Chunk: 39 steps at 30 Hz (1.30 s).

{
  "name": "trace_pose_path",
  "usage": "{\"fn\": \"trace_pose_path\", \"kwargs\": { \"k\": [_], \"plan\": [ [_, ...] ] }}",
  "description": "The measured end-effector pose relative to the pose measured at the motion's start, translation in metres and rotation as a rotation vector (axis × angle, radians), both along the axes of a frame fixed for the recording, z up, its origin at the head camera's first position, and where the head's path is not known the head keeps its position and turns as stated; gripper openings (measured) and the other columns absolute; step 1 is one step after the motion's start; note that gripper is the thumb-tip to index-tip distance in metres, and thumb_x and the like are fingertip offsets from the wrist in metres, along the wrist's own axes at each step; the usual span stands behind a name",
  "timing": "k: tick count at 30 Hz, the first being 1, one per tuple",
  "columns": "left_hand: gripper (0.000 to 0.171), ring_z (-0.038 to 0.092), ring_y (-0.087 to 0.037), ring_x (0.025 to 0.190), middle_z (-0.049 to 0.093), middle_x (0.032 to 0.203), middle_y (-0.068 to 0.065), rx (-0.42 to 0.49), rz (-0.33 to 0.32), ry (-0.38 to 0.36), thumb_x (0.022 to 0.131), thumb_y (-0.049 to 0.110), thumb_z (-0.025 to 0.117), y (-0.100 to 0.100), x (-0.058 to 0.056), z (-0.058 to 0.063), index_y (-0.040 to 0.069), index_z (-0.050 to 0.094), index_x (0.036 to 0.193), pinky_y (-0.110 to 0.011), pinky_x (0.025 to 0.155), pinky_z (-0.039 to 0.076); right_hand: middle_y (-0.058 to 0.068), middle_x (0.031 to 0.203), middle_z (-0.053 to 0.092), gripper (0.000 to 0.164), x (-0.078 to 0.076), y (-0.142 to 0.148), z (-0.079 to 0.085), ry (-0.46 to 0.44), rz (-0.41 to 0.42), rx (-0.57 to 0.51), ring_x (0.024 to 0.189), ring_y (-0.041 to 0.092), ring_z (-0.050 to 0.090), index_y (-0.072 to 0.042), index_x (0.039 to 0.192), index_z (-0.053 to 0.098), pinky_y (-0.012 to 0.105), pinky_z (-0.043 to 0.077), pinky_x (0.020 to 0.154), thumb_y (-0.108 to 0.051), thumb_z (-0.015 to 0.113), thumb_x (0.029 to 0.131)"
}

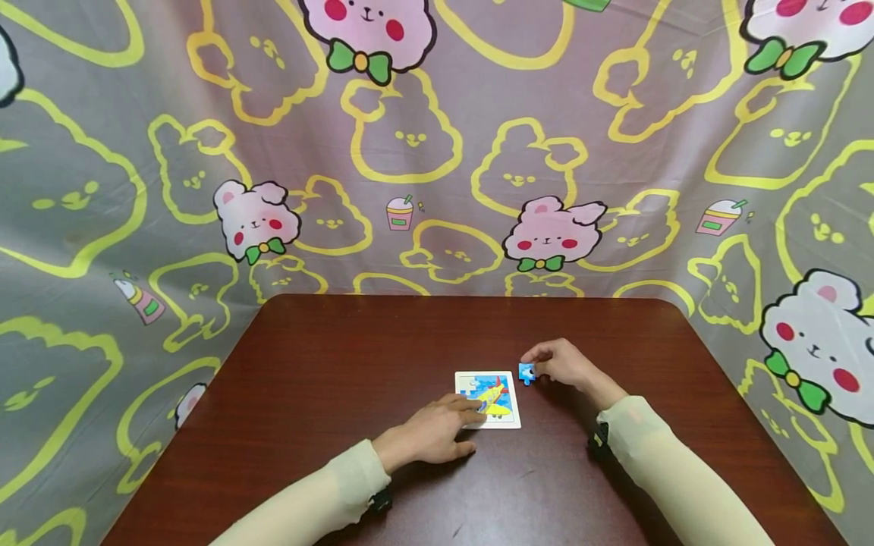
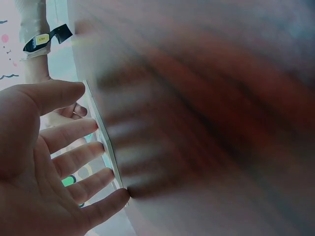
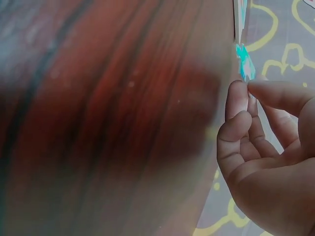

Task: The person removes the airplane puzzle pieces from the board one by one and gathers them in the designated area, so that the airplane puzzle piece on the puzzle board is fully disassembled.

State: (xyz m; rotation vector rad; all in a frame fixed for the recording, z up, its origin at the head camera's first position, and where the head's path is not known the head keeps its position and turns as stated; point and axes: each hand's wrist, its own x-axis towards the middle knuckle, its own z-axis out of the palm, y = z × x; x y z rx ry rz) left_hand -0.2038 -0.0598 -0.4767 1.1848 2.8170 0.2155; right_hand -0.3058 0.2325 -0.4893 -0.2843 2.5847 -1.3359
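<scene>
A small jigsaw puzzle (image 1: 504, 384) in a white frame lies flat on the table, its picture a yellow airplane with red parts on blue. At its upper left corner a pale patch of bare backing shows. My left hand (image 1: 437, 428) rests on the puzzle's lower left, fingers spread and nearly straight; in the left wrist view the fingertips (image 2: 93, 124) meet the frame's edge. Just right of the puzzle, my right hand (image 1: 565, 364) pinches a blue and white puzzle piece (image 1: 526, 372) between thumb and fingers. The right wrist view shows that piece (image 3: 246, 63) beyond the fingertips.
The dark brown wooden table (image 1: 355, 334) extends around the puzzle on all sides. Behind and beside it hangs a grey curtain (image 1: 451, 197) printed with cartoon bunnies and yellow outlines. A black band (image 1: 599, 438) sits at the right wrist.
</scene>
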Motion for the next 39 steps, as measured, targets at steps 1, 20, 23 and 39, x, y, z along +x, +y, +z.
{"fn": "trace_pose_path", "kwargs": {
  "k": [1, 20, 23, 39],
  "plan": [
    [0.049, 0.048, -0.023, 0.139, 0.053, 0.15, 0.004, 0.0, 0.0, -0.002, 0.09, 0.038, 0.069, 0.0, 0.0, 0.0, 0.022, 0.063, 0.136, -0.039, 0.109, 0.047, 0.007, 0.075, 0.069, 0.022, 0.0, 0.0, 0.0, 0.002, 0.002, 0.005, 0.058, 0.02, 0.059, -0.001, 0.102, 0.074, 0.032, 0.049, 0.052, 0.005, 0.065, 0.084],
    [0.049, 0.046, -0.023, 0.142, 0.051, 0.152, 0.003, -0.001, 0.001, -0.029, 0.092, 0.036, 0.067, -0.001, 0.0, 0.001, 0.022, 0.061, 0.138, -0.039, 0.112, 0.044, 0.006, 0.079, 0.071, 0.022, 0.0, 0.001, -0.001, 0.013, 0.005, 0.054, 0.06, 0.017, 0.058, -0.001, 0.101, 0.076, 0.03, 0.046, 0.053, 0.004, 0.064, 0.084],
    [0.049, 0.046, -0.023, 0.141, 0.051, 0.152, 0.003, 0.001, 0.0, -0.021, 0.091, 0.037, 0.068, -0.001, 0.0, 0.001, 0.022, 0.061, 0.138, -0.038, 0.112, 0.044, 0.008, 0.082, 0.072, 0.021, 0.0, 0.001, -0.001, 0.013, 0.005, 0.053, 0.061, 0.017, 0.058, -0.002, 0.102, 0.076, 0.03, 0.046, 0.054, 0.004, 0.064, 0.085],
    [0.05, 0.047, -0.024, 0.141, 0.051, 0.151, 0.003, -0.001, 0.002, -0.009, 0.091, 0.038, 0.068, -0.001, 0.0, 0.0, 0.022, 0.061, 0.138, -0.04, 0.111, 0.045, 0.013, 0.093, 0.075, 0.016, 0.005, -0.024, 0.008, 0.071, 0.055, 0.026, 0.075, 0.012, 0.063, -0.001, 0.101, 0.075, 0.026, 0.05, 0.063, -0.002, 0.069, 0.086]
  ]
}}
